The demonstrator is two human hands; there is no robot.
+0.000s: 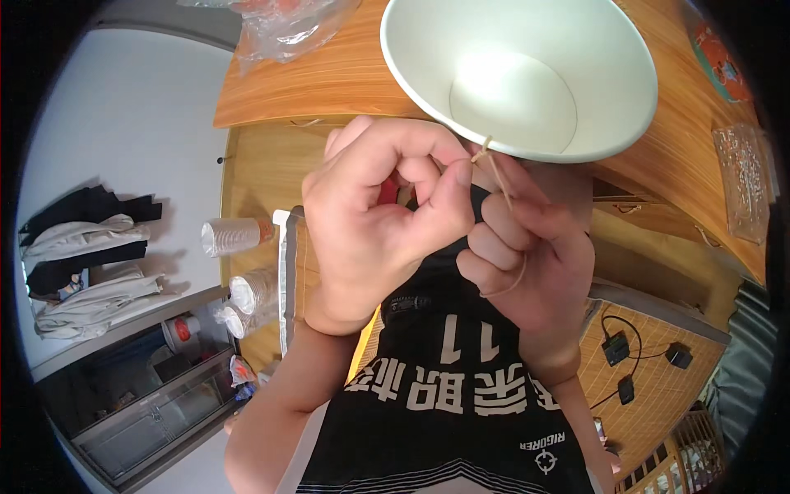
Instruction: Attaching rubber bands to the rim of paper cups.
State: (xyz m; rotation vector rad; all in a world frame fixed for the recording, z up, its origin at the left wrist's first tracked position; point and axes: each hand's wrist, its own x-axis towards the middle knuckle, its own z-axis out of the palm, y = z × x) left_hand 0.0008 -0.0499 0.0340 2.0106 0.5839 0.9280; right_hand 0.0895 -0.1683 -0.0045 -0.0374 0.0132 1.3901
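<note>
Both my hands meet just below the near rim of a large white tub. My left hand is closed, with thumb and forefinger pinching a thin tan string beside a small knot or twist. From there the string runs down across my right hand, whose fingers are curled with the strand lying over them. A lower stretch of it curves in a loose loop by the curled fingers. Part of the string is hidden between the fingertips.
The tub stands on a curved wooden table. A clear plastic bag lies at the far left, a clear box of small bits at the right. Stacked cups are lower left. Black adapters with cables rest on a woven mat.
</note>
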